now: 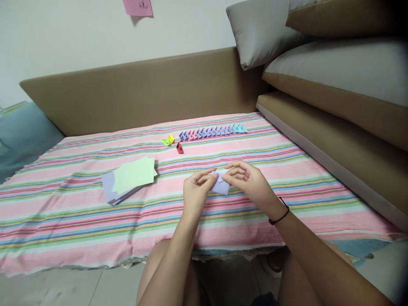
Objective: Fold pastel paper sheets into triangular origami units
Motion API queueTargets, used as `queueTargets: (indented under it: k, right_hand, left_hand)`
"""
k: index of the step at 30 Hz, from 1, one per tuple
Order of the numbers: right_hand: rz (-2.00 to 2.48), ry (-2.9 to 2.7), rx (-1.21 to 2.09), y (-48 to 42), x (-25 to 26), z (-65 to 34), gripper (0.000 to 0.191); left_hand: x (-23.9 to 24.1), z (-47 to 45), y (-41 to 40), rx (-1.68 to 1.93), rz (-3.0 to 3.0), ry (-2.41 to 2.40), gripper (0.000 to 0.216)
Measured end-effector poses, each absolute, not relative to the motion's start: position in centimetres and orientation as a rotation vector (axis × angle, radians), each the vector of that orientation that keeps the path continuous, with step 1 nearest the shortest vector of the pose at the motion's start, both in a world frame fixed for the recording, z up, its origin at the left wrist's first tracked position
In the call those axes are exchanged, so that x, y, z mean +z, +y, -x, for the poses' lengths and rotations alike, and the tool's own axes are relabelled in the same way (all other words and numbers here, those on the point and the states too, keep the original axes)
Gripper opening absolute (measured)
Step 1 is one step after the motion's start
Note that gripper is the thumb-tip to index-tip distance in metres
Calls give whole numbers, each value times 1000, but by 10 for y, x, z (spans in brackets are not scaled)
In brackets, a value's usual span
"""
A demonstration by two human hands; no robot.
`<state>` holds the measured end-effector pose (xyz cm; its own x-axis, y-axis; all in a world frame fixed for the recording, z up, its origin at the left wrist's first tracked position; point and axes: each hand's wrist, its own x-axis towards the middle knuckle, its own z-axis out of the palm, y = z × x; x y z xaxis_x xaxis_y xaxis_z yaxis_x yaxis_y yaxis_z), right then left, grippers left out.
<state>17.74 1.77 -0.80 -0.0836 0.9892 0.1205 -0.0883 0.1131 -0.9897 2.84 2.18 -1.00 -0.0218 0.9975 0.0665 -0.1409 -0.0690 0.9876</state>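
Between my two hands is a small piece of folded lavender paper [220, 188], just above the striped cloth. My left hand [198, 187] pinches its left edge between thumb and fingers. On the other side, my right hand [244, 180] grips the upper right part, with a black cord around that wrist. A flap shows at the paper's top, partly covered by the fingertips. Beyond the hands stands a row of folded paper pieces [210, 132] in purple, pink and light blue. Left of the row lie a yellow-green folded piece [168, 140] and a dark red one [179, 148].
A fanned stack of paper sheets [135, 175], pale green on top and lavender below, lies to the left on the striped cloth [79, 212]. Grey and brown cushions [338, 72] are piled at the right. A brown backrest [143, 91] stands behind.
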Motion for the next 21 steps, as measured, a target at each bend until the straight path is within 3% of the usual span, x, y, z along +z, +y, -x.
queueTargets:
  k: [21]
  right_hand:
    - [1036, -1163, 1353, 14, -8, -168, 35]
  left_hand:
    - [-12, -27, 23, 1338, -1114, 1064, 26]
